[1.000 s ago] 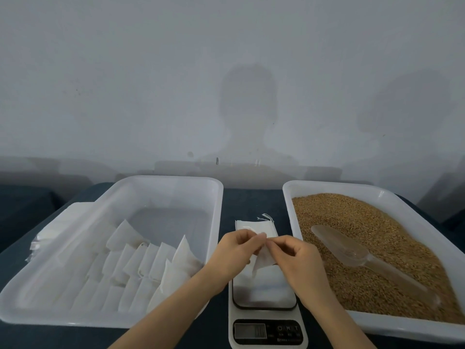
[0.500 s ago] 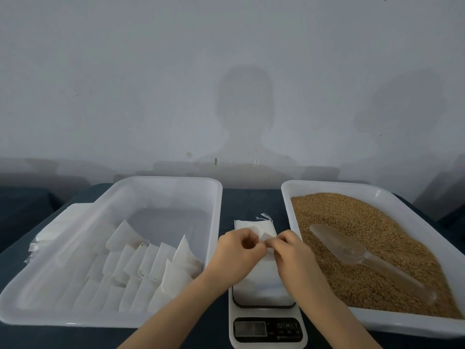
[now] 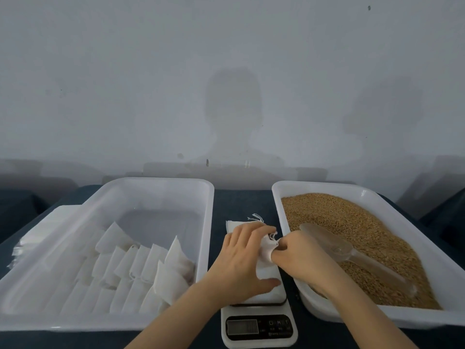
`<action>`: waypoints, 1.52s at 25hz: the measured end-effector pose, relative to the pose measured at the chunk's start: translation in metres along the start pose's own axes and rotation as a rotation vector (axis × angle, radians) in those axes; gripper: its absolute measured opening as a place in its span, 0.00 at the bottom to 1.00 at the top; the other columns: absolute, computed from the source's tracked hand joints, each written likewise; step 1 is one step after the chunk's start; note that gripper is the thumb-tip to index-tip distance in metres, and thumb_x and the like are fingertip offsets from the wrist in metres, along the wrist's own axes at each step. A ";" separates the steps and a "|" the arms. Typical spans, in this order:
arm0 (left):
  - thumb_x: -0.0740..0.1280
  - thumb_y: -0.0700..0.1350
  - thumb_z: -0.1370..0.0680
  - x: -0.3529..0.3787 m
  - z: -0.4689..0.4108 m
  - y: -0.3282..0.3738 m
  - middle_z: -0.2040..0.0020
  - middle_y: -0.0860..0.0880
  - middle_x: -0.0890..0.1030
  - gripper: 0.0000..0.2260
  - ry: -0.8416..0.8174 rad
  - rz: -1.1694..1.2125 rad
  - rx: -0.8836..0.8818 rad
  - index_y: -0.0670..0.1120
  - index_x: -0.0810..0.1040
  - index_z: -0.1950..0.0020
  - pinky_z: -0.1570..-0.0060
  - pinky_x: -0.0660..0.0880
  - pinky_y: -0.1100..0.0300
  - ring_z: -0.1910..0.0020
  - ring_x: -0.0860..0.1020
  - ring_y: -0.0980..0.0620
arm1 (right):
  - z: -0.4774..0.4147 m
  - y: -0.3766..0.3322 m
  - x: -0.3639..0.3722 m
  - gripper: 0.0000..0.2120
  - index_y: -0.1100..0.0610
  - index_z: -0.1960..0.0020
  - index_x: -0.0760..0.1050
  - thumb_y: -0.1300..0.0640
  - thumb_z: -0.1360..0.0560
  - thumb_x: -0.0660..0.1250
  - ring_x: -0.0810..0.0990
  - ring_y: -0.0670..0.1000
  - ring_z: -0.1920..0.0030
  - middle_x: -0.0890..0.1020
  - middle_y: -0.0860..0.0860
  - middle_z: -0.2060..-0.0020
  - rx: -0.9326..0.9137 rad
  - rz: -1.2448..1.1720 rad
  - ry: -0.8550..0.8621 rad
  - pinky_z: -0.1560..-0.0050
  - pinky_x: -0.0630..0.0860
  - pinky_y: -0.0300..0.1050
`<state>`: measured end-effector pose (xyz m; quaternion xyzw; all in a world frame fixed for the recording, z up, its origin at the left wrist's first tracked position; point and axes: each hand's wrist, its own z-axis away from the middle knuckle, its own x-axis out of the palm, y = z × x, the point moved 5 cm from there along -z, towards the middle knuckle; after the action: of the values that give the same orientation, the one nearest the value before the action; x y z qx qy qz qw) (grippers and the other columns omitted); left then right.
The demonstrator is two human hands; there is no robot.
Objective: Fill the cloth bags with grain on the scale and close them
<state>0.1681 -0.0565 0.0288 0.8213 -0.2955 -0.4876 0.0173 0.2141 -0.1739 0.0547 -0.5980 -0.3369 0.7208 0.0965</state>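
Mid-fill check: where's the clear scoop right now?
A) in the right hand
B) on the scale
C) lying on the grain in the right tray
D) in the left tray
C: the clear scoop lies on the grain in the right tray; the left hand and right hand both grip the cloth bag over the scale.

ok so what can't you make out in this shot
Scale display: head view, too small and dim to read.
Cloth bag on the scale: left hand and right hand cover its mouth, so its contents are hidden.
White pile left of the bag tray: blurred, partly behind the tray wall; count unclear.
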 end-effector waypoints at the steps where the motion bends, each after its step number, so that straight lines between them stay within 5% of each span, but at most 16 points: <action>1: 0.72 0.57 0.30 0.003 -0.001 0.001 0.32 0.54 0.68 0.33 -0.020 -0.026 0.008 0.50 0.65 0.29 0.33 0.56 0.63 0.32 0.63 0.56 | 0.001 -0.001 -0.004 0.17 0.55 0.75 0.66 0.57 0.28 0.62 0.60 0.44 0.80 0.62 0.45 0.82 -0.001 0.003 -0.040 0.80 0.56 0.32; 6: 0.71 0.55 0.27 0.004 -0.007 -0.006 0.38 0.57 0.75 0.24 -0.099 0.191 -0.173 0.54 0.68 0.34 0.42 0.66 0.70 0.43 0.70 0.63 | 0.003 -0.009 -0.012 0.20 0.56 0.69 0.71 0.42 0.27 0.61 0.67 0.48 0.77 0.68 0.51 0.74 -0.046 0.066 -0.116 0.74 0.62 0.36; 9: 0.72 0.51 0.27 0.001 -0.011 -0.018 0.42 0.58 0.75 0.22 -0.142 0.281 -0.298 0.55 0.69 0.36 0.50 0.72 0.69 0.47 0.74 0.58 | 0.001 0.002 -0.028 0.23 0.53 0.56 0.81 0.35 0.29 0.61 0.80 0.55 0.63 0.81 0.55 0.64 -0.095 -0.023 -0.083 0.63 0.75 0.44; 11: 0.73 0.49 0.28 0.001 -0.008 -0.029 0.42 0.58 0.74 0.24 -0.165 0.374 -0.398 0.55 0.68 0.36 0.50 0.73 0.68 0.47 0.75 0.56 | -0.004 0.027 -0.056 0.10 0.40 0.52 0.80 0.39 0.27 0.63 0.80 0.44 0.62 0.84 0.45 0.60 -0.108 0.020 0.117 0.65 0.75 0.34; 14: 0.74 0.46 0.29 0.003 -0.004 -0.039 0.44 0.58 0.75 0.26 -0.189 0.528 -0.480 0.57 0.67 0.35 0.45 0.77 0.61 0.46 0.77 0.54 | -0.008 0.099 -0.083 0.15 0.46 0.39 0.74 0.48 0.26 0.66 0.78 0.42 0.49 0.79 0.42 0.44 0.024 0.276 0.187 0.54 0.76 0.35; 17: 0.73 0.44 0.29 0.004 -0.006 -0.044 0.45 0.57 0.74 0.26 -0.197 0.559 -0.504 0.57 0.65 0.36 0.48 0.78 0.62 0.47 0.77 0.53 | -0.009 0.152 -0.075 0.10 0.44 0.49 0.74 0.43 0.28 0.67 0.76 0.39 0.55 0.78 0.42 0.52 0.137 0.518 0.013 0.57 0.73 0.34; 20: 0.73 0.45 0.29 0.009 -0.006 -0.045 0.45 0.56 0.74 0.26 -0.239 0.550 -0.509 0.57 0.66 0.36 0.49 0.76 0.64 0.46 0.76 0.53 | -0.014 0.163 -0.072 0.08 0.43 0.54 0.74 0.40 0.28 0.66 0.72 0.39 0.58 0.73 0.40 0.57 0.088 0.605 0.092 0.56 0.69 0.34; 25: 0.73 0.46 0.29 0.011 -0.003 -0.048 0.44 0.57 0.75 0.25 -0.255 0.537 -0.529 0.58 0.66 0.36 0.49 0.76 0.64 0.46 0.77 0.54 | -0.007 0.155 -0.106 0.10 0.41 0.44 0.73 0.44 0.25 0.62 0.75 0.41 0.55 0.77 0.42 0.51 0.043 0.560 0.291 0.51 0.76 0.41; 28: 0.73 0.47 0.28 0.014 -0.003 -0.048 0.43 0.57 0.74 0.26 -0.283 0.517 -0.530 0.58 0.65 0.35 0.46 0.76 0.61 0.45 0.76 0.53 | 0.007 0.164 -0.147 0.18 0.32 0.34 0.63 0.42 0.24 0.59 0.72 0.39 0.53 0.74 0.38 0.54 0.043 0.942 0.343 0.42 0.71 0.42; 32: 0.73 0.47 0.28 0.016 -0.003 -0.049 0.42 0.56 0.74 0.27 -0.296 0.512 -0.539 0.57 0.65 0.34 0.42 0.76 0.57 0.44 0.76 0.53 | 0.014 0.180 -0.182 0.24 0.33 0.34 0.62 0.53 0.25 0.60 0.71 0.41 0.46 0.68 0.39 0.57 0.068 1.344 0.358 0.39 0.60 0.42; 38: 0.73 0.47 0.29 0.016 -0.003 -0.049 0.44 0.57 0.74 0.26 -0.304 0.507 -0.539 0.58 0.66 0.35 0.46 0.77 0.61 0.46 0.76 0.54 | -0.005 0.172 -0.138 0.22 0.36 0.32 0.65 0.49 0.25 0.63 0.72 0.42 0.43 0.76 0.40 0.46 0.058 1.191 0.312 0.37 0.62 0.43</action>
<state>0.1988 -0.0251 0.0017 0.6069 -0.3497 -0.6439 0.3079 0.3012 -0.3766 0.0612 -0.7789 0.0931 0.5638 -0.2584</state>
